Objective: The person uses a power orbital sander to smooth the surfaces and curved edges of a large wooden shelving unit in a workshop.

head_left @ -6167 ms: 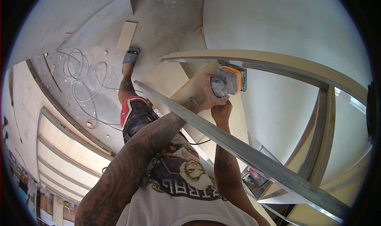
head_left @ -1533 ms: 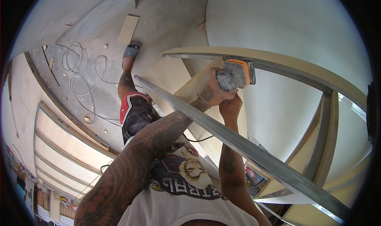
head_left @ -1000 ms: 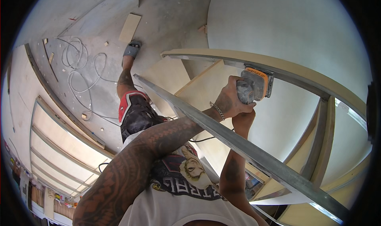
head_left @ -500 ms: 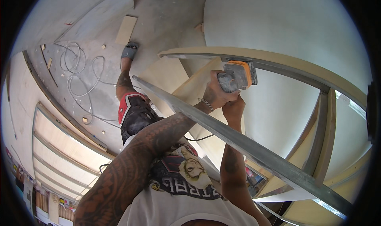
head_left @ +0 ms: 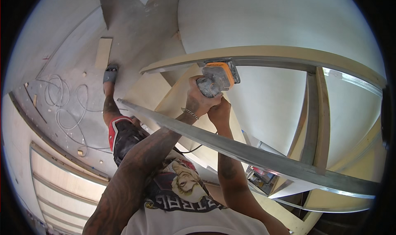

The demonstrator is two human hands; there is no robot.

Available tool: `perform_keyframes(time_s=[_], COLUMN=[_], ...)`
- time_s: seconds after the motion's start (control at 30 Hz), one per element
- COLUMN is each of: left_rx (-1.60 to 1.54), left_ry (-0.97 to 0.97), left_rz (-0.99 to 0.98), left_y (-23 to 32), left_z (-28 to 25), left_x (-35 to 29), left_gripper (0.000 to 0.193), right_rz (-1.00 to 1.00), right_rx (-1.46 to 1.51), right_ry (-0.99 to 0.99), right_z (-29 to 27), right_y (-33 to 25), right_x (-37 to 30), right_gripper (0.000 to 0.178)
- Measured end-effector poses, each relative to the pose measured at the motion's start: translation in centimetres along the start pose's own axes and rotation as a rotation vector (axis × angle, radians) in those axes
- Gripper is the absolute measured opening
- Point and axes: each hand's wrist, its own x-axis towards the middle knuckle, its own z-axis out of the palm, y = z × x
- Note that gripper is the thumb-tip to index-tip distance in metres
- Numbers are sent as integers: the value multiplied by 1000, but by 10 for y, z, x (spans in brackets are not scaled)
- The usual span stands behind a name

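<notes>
My left hand [head_left: 199,99], with a chain bracelet at its wrist, wraps round the dusty grey body of an orange and grey power sander [head_left: 218,75]. My right hand [head_left: 220,110] is closed at the sander's near end, just below the left; what its fingers press on is partly hidden. The sander's flat pad meets the grey near face of a long curved wooden rail [head_left: 268,62]. Closer to me, a second grey-edged rail [head_left: 235,147] crosses under my left forearm and over my right one.
Upright posts [head_left: 321,119] join the two rails at right. Pale panels stand behind. On the floor at left lie a coiled hose or cable [head_left: 62,94], a flat board [head_left: 103,53] and small wood blocks. Another framed panel [head_left: 66,173] is at lower left.
The whole view has shifted, so frame, hands and sander appear farther left. Both hands keep their hold, and the sander sits at about the same place along the rail.
</notes>
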Motion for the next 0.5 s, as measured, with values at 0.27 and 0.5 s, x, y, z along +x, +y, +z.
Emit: perform_keyframes(time_s=[0.27,0.5], left_rx=[-212,-230], left_ry=[173,67], left_rz=[167,124], left_y=[-99,-79], left_z=[13,13], left_x=[7,-3], left_gripper=[90,76], right_rz=[46,224], right_rx=[-125,-25], right_ry=[-46,-99], right_z=[22,7], right_y=[15,17], right_x=[-7,-11], right_gripper=[29,23])
